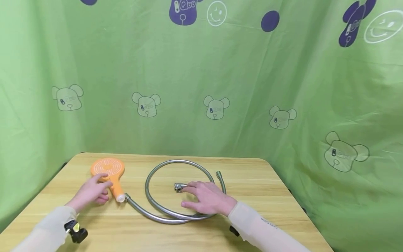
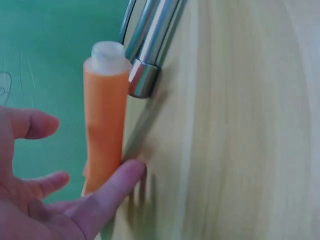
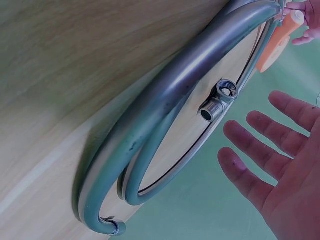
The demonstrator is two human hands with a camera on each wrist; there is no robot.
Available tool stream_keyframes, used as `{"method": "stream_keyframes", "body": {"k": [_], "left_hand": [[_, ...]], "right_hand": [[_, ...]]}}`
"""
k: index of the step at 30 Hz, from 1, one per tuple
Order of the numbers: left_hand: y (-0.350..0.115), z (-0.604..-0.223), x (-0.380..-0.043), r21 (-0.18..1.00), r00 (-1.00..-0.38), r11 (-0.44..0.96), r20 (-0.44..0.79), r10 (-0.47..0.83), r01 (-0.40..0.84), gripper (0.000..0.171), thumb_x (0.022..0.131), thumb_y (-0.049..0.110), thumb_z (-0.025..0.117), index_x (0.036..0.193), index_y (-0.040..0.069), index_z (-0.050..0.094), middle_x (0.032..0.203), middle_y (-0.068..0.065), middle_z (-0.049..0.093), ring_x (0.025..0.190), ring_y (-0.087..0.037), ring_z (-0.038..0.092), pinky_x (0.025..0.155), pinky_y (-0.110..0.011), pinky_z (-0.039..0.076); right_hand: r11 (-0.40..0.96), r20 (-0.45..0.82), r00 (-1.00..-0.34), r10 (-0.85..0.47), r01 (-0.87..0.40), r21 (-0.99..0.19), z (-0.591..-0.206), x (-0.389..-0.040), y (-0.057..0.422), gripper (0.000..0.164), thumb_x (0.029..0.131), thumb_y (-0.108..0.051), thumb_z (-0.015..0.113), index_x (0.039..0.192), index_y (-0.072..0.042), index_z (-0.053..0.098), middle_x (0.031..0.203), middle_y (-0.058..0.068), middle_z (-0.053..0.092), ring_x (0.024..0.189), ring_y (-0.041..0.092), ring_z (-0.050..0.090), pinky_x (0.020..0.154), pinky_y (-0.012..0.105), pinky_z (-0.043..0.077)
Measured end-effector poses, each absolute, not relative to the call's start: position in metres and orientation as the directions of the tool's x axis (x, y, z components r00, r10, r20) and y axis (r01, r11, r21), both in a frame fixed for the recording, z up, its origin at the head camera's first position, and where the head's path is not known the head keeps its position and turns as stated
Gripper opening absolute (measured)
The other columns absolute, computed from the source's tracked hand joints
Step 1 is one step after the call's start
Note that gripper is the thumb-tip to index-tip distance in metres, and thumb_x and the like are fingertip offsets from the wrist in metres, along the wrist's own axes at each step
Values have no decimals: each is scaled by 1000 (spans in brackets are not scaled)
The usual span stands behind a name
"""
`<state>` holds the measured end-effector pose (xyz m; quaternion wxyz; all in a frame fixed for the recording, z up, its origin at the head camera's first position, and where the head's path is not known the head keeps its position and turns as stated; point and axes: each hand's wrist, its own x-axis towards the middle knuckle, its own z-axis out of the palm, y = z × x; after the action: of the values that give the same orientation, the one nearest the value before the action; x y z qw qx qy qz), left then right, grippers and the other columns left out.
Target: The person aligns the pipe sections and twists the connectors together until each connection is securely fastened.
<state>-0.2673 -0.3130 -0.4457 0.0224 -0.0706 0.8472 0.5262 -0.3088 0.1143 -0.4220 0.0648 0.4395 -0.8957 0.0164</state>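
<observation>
An orange shower head (image 1: 108,164) lies on the table at the left, its white threaded end toward the person. My left hand (image 1: 92,192) reaches over its handle with spread fingers; in the left wrist view the handle (image 2: 105,125) stands between thumb and fingers, ungripped. A grey metal shower hose (image 1: 148,212) lies coiled in the middle, one end close to the handle's tip. Inside the loop sits a small chrome threaded fitting (image 3: 218,101). Above the coil's right side hovers my right hand (image 1: 209,198), fingers extended toward the fitting, with a gap visible in the right wrist view.
The hose's other end (image 1: 219,174) points to the back of the wooden table (image 1: 132,238), right of the loop. A green curtain (image 1: 176,136) with printed bear faces hangs behind and along the sides. Each wrist carries a black camera mount (image 1: 77,233).
</observation>
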Motion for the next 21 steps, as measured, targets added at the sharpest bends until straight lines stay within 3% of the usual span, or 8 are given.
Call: {"method": "stream_keyframes", "body": {"k": [8, 21], "left_hand": [[-316, -453, -272, 947, -988, 282, -147, -51, -156, 75, 100, 14, 55, 157, -5, 10, 95, -21, 63, 80, -24, 69, 77, -41, 63], [-310, -459, -284, 963, -984, 200, -173, -42, -178, 92, 93, 12, 68, 159, -2, 5, 95, -18, 67, 76, -23, 70, 76, -41, 63]], "right_hand": [[609, 126, -601, -789, -793, 30, -423, -308, 114, 71, 97, -74, 32, 141, -25, 58, 143, 6, 59, 124, 25, 61, 101, 47, 52], [614, 115, -608, -785, -789, 16, -428, -309, 113, 73, 94, -77, 36, 141, -26, 58, 144, 5, 58, 126, 25, 60, 102, 47, 52]]}}
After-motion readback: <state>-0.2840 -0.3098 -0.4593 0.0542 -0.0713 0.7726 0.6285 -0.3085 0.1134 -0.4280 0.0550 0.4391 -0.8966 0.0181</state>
